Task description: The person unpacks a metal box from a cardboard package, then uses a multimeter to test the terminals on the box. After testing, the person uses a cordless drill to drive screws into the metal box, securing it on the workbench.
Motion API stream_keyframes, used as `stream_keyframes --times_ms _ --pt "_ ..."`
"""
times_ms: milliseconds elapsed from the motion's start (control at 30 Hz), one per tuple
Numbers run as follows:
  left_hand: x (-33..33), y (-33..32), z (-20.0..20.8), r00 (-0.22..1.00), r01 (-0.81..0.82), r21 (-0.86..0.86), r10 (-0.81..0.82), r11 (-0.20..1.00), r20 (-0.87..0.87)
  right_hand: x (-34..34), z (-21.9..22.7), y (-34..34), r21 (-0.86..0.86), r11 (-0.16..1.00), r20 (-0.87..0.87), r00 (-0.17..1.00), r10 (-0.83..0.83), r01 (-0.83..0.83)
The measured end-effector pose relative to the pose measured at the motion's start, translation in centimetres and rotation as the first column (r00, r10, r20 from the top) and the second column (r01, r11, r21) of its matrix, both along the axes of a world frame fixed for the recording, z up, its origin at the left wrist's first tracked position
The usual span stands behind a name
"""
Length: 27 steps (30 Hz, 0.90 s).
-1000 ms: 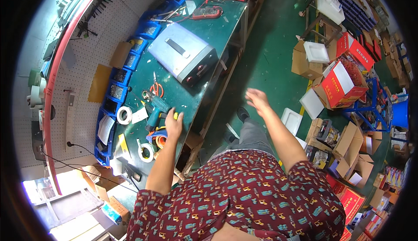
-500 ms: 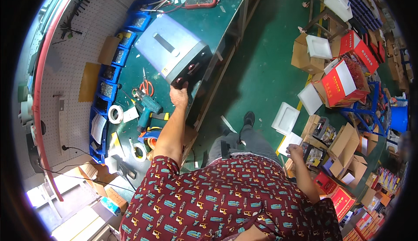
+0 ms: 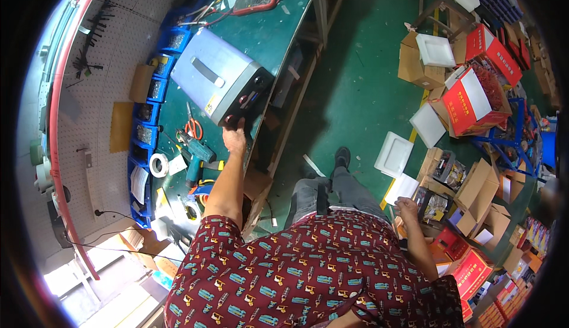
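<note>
A box-shaped device point(image 3: 217, 78) with a pale bluish-grey metal case, a carry handle on top and a dark front panel lies on the green workbench point(image 3: 289, 24). My left hand point(image 3: 235, 140) reaches to the near corner of that panel, its fingers bent round a dark red knob-like part there. The fingertips are partly hidden against the dark panel. My right hand point(image 3: 406, 209) is held out at my right side above the floor, fingers curled together. Whether something thin is pinched in it I cannot make out.
Orange-handled scissors point(image 3: 194, 128), a teal cordless drill point(image 3: 198, 153) and a tape roll point(image 3: 159, 165) lie near my left forearm. Blue parts bins point(image 3: 147, 133) line the pegboard. A red meter point(image 3: 256, 3) lies farther back. Cartons point(image 3: 477, 100) and white foam trays point(image 3: 393, 154) stand at right.
The view has shifted slightly, so the bench and device appear farther left. My left hand stays at the same panel corner. My right hand has turned a little, fingers still curled.
</note>
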<state>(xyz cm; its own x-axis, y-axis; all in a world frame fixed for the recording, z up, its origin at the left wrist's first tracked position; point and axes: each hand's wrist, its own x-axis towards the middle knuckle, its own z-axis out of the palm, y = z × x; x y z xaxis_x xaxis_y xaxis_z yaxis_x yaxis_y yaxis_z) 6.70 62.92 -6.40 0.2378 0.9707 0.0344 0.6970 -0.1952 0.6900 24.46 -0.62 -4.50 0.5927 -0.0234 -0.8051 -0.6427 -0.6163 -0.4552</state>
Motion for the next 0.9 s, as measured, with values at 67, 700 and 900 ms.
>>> stream_keyframes --times_ms 67,700,900 --pt "-0.6 0.5 -0.6 1.000 0.024 -0.012 -0.024 1.000 0.012 0.3 -0.4 -1.1 0.025 1.000 -0.025 1.000 0.019 -0.018" --pt "-1.0 1.3 -1.3 0.961 0.149 -0.068 -0.128 0.987 0.245 0.8 -1.4 -3.0 0.032 0.999 -0.036 0.999 0.007 -0.005" --pt "-0.5 0.9 0.1 0.961 0.153 -0.123 -0.119 0.981 0.249 0.8 -1.0 -2.9 -0.016 0.999 -0.055 0.997 0.045 -0.046"
